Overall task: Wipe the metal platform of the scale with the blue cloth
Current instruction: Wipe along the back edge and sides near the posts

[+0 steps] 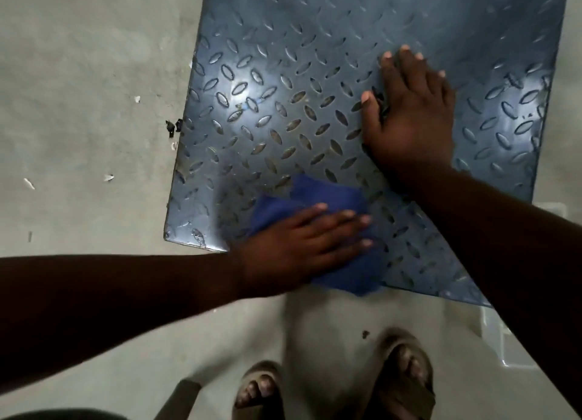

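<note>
One cloth [318, 194], one platform [283, 57], two hands [296, 246] [412, 120]

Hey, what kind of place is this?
Likely a warehouse or workshop: a checker-plate metal platform lies low on a bare concrete floor, with white flakes and dark scraps scattered beside it.

One metal platform [315, 73], one blue cloth [318, 196], two hands – left hand [299, 249], right hand [412, 120] – and two sandals [409, 400].
</note>
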{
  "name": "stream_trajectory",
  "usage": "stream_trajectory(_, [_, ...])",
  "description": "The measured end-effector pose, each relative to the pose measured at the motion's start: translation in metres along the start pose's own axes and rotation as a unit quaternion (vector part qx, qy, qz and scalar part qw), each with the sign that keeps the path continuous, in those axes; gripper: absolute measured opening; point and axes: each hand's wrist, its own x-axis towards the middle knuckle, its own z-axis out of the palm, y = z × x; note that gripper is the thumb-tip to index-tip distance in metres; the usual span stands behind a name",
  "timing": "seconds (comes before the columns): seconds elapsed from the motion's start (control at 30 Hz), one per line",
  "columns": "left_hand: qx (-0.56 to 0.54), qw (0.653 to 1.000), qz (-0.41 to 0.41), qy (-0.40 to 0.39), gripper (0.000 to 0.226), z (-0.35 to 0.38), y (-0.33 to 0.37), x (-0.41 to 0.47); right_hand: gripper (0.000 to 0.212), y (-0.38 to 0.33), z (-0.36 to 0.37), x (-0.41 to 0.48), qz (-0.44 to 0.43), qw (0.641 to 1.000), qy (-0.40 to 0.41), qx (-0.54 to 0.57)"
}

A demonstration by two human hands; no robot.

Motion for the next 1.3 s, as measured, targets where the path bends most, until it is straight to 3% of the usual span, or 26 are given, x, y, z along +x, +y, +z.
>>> stream_trajectory(0.13, [0.071, 0.990, -0.085, -0.086, 0.095, -0.023, -0.067, -0.109, 0.062, 0.000, -0.003, -0.001, 0.001, 1.000, 0.000, -0.006])
stream_trajectory(0.33, [0.069, 0.990, -0.094, -0.083, 0.106, -0.018, -0.059, -0.096, 0.062, -0.002, 0.001, 0.001, -0.002, 1.000, -0.007, -0.019])
stream_trajectory(0.47, [0.029, 0.999, 0.002, -0.025, 0.064, -0.004, -0.001, -0.009, 0.061, 0.000, 0.003, -0.001, 0.000, 1.000, 0.007, -0.019])
stream_trajectory(0.6, [0.003, 0.999, 0.039, 0.008, 0.055, -0.002, 0.026, 0.037, 0.060, 0.000, 0.003, -0.002, -0.008, 1.000, 0.011, -0.010])
stream_trajectory(0.73, [0.025, 1.000, -0.009, 0.008, 0.056, -0.007, -0.018, -0.036, 0.058, 0.000, 0.003, -0.001, -0.014, 1.000, 0.011, -0.007])
stream_trajectory(0.9, [0.093, 0.986, -0.134, -0.026, 0.085, -0.014, -0.087, -0.158, 0.058, 0.000, 0.001, -0.003, -0.011, 1.000, 0.008, 0.000])
stream_trajectory(1.0, [0.082, 0.983, -0.157, -0.055, 0.091, -0.020, -0.096, -0.181, 0.059, -0.002, 0.000, -0.001, -0.012, 1.000, 0.006, -0.001])
stream_trajectory(1.17, [0.016, 0.975, -0.217, -0.048, 0.100, -0.022, -0.059, -0.137, 0.060, -0.001, 0.002, 0.000, -0.010, 1.000, 0.003, -0.009])
stream_trajectory(1.3, [-0.024, 0.992, -0.117, -0.026, 0.111, -0.013, -0.023, -0.030, 0.059, -0.002, 0.006, 0.000, -0.008, 1.000, 0.019, -0.018])
